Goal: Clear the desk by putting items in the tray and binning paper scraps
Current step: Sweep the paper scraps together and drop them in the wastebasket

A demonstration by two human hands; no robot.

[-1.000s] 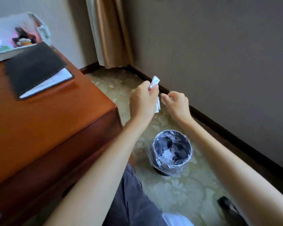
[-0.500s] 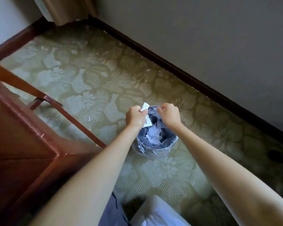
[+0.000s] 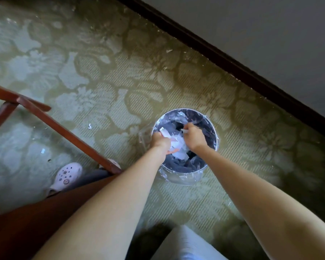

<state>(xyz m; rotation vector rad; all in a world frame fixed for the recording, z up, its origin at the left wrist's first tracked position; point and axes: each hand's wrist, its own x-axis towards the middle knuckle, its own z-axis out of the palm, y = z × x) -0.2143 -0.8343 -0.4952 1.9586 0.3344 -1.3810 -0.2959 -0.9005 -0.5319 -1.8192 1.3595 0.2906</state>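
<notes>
View from above, looking down at a round bin [image 3: 215, 132] lined with a clear plastic bag, standing on green flower-patterned carpet [image 3: 105, 76]. Both bare forearms reach forward into its mouth. The left grip [image 3: 160, 140] is curled round a white paper strip [image 3: 164, 131]; the strip's long axis slants away from the person and to the left, its free end just inside the bin's left rim. The right grip [image 3: 193, 136] is curled too, pinching a small paper bit [image 3: 183, 130] whose tip points left toward the strip. The two grips sit close but apart, above a pile of white scraps [image 3: 179, 149] lying in the bin.

A wooden rail [image 3: 54, 124] runs diagonally near the bin's left side, joining the reddish counter [image 3: 17, 231] at lower left. Carpet separates the bin from the dark skirting board [image 3: 233, 66] beyond it. Two stray scraps [image 3: 89, 126] lie on the carpet to the left, near a pale clog [image 3: 66, 176].
</notes>
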